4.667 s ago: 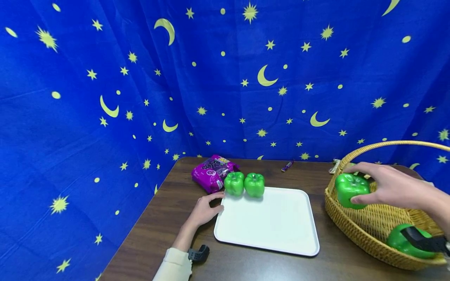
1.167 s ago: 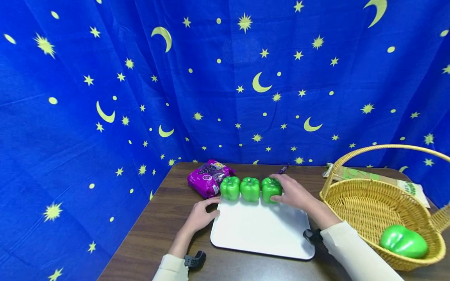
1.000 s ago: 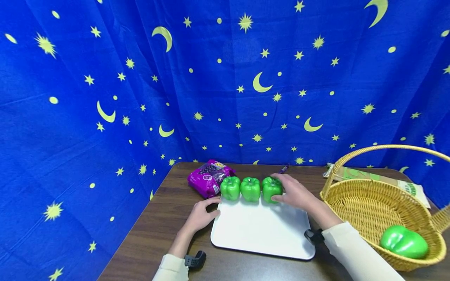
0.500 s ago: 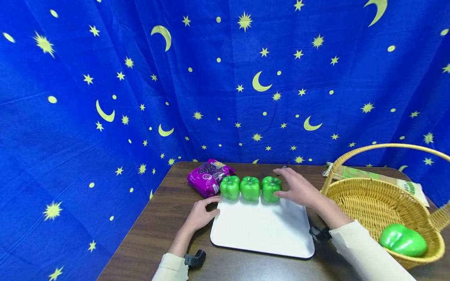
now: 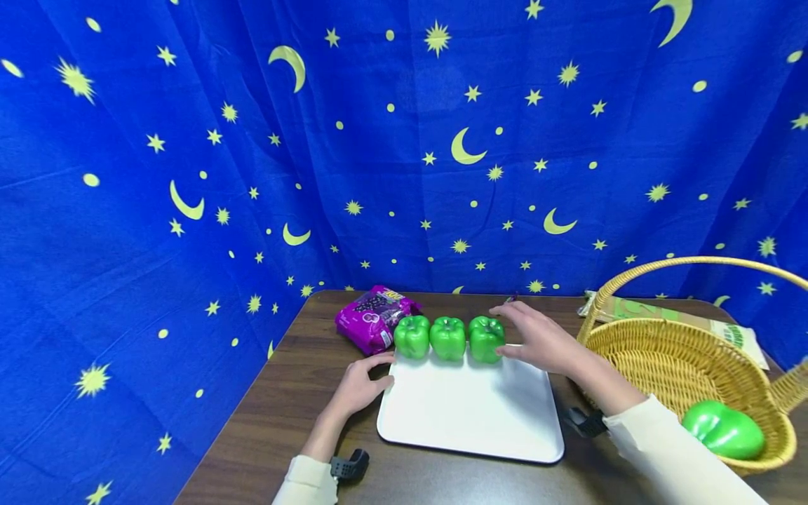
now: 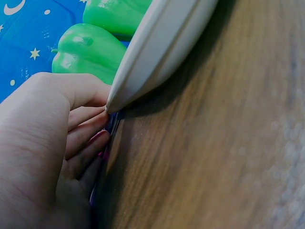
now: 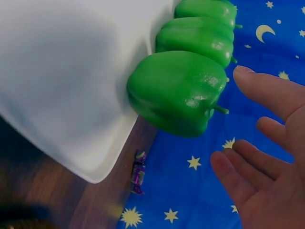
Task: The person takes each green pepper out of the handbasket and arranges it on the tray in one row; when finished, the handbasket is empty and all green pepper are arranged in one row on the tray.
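Observation:
Three green bell peppers stand in a row along the far edge of a white tray (image 5: 470, 414): a left one (image 5: 412, 337), a middle one (image 5: 447, 339) and a right one (image 5: 486, 339). My right hand (image 5: 543, 340) hovers just right of the right pepper, thumb and fingers spread apart. In the right wrist view a gap shows between the fingers and that pepper (image 7: 178, 90), and the palm holds nothing. My left hand (image 5: 360, 384) rests at the tray's left edge, thumb and fingertips against the rim (image 6: 138, 62), fingers relaxed.
On the right a wicker basket (image 5: 663, 351) with a tall handle holds another green pepper (image 5: 722, 429). A green and white package (image 5: 675, 315) lies behind it. A purple bag (image 5: 372, 319) sits behind the tray's left corner. A small purple wrapped piece (image 7: 138, 172) lies beyond the tray.
My right hand carried the third pepper from the basket to the tray's far edge, let go of it and drew back slightly right. My left hand has stayed at the rim.

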Action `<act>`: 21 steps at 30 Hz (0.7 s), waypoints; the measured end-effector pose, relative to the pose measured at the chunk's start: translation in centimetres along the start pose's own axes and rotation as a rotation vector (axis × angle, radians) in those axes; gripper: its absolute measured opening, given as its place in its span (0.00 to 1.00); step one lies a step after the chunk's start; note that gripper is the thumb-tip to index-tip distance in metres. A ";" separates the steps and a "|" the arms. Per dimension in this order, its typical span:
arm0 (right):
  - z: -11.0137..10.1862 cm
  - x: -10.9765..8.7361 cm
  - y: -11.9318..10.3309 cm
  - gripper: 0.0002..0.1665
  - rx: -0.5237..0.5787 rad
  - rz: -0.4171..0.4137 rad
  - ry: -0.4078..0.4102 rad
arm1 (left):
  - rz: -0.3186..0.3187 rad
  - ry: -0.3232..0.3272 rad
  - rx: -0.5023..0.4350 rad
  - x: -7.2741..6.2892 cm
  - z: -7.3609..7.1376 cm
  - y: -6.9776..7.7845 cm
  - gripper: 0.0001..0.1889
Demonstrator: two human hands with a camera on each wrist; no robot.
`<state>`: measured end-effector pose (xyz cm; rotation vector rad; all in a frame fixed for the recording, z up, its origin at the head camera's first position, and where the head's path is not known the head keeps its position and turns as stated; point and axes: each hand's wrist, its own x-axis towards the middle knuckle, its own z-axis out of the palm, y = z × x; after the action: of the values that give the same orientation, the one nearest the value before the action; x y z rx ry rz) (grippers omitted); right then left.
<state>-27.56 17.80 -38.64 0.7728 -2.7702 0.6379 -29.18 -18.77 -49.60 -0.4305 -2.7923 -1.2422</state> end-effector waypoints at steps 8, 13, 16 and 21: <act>-0.8 -1.1 0.4 0.37 -0.037 -0.040 -0.010 | -0.002 0.007 0.011 0.2 0.2 0.0 0.19; -1.3 -1.8 0.7 0.35 -0.043 -0.071 -0.006 | 0.008 0.004 0.008 0.3 0.2 0.1 0.19; -1.5 -2.2 0.7 0.34 -0.052 -0.081 -0.019 | 0.001 0.006 0.010 0.3 0.1 0.1 0.19; -2.3 -3.4 0.6 0.31 -0.048 -0.069 -0.060 | -0.006 0.005 0.014 0.1 0.1 -0.2 0.19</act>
<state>-24.87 20.78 -37.77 0.8863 -2.7876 0.5421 -29.30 -18.80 -49.83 -0.4174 -2.7987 -1.2230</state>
